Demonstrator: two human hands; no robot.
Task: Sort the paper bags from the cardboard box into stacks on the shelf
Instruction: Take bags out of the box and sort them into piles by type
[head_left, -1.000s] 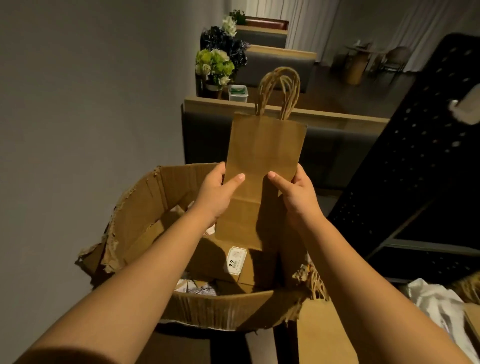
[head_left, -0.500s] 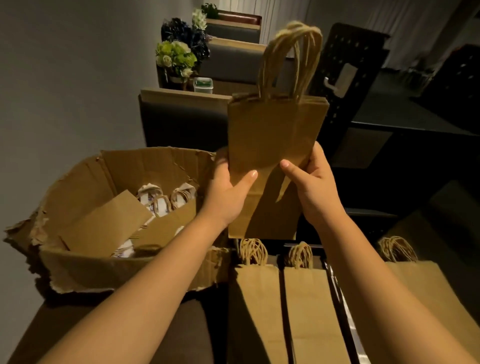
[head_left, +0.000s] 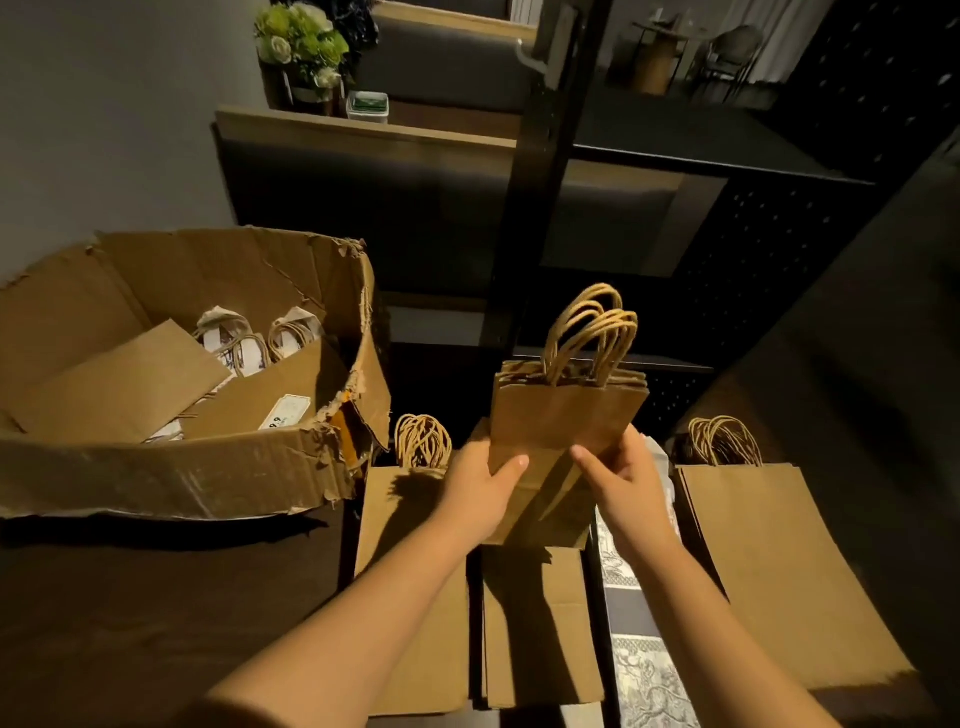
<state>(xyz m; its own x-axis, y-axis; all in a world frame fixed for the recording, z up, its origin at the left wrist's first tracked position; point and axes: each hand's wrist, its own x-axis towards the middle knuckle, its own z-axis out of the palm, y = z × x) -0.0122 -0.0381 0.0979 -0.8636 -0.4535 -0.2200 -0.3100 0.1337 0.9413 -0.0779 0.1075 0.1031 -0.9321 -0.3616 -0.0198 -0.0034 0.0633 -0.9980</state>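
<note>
Brown paper bags (head_left: 563, 431), a small bundle held flat together, stand upright between both hands, long axis vertical, twisted handles (head_left: 592, 332) pointing up. The left hand (head_left: 480, 488) grips the bundle's left edge, thumb across the front; the right hand (head_left: 626, 480) grips its right edge with curled fingers. The bundle hangs above the shelf (head_left: 156, 623), over a middle stack (head_left: 540, 623) lying flat. Another flat stack (head_left: 415, 571) lies just left of it, a wider one (head_left: 779, 561) toward the shelf's right edge, handles pointing away. At the left edge sits the torn cardboard box (head_left: 171, 467), more bags inside.
</note>
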